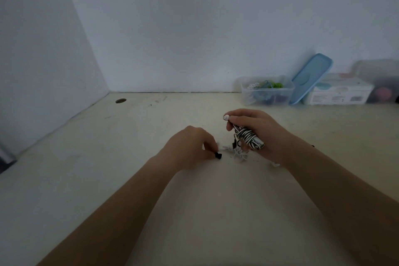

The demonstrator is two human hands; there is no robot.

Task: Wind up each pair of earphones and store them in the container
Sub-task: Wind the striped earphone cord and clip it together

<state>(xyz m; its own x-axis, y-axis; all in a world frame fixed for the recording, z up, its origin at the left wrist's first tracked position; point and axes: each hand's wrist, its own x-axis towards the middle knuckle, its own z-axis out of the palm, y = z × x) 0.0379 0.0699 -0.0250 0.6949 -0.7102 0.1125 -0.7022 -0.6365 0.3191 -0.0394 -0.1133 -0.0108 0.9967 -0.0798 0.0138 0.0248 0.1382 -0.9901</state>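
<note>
My right hand [257, 129] grips a wound bundle of black-and-white earphone cable [248, 136], with a white earbud [226, 117] sticking out past the fingertips. My left hand [192, 147] pinches a small black plug end [218, 155] just above the table. Between the hands lies a loose tangle of white earphone cable [236, 152] on the pale table [151, 179]. The clear plastic container [266, 90] stands at the back right against the wall and holds several coiled earphones, white, green and dark.
A blue lid [311, 77] leans against the wall beside the container. Right of it stand a white box [339, 92] and a blurred clear bin [380, 80]. A round cable hole [121, 100] is in the table's far left corner.
</note>
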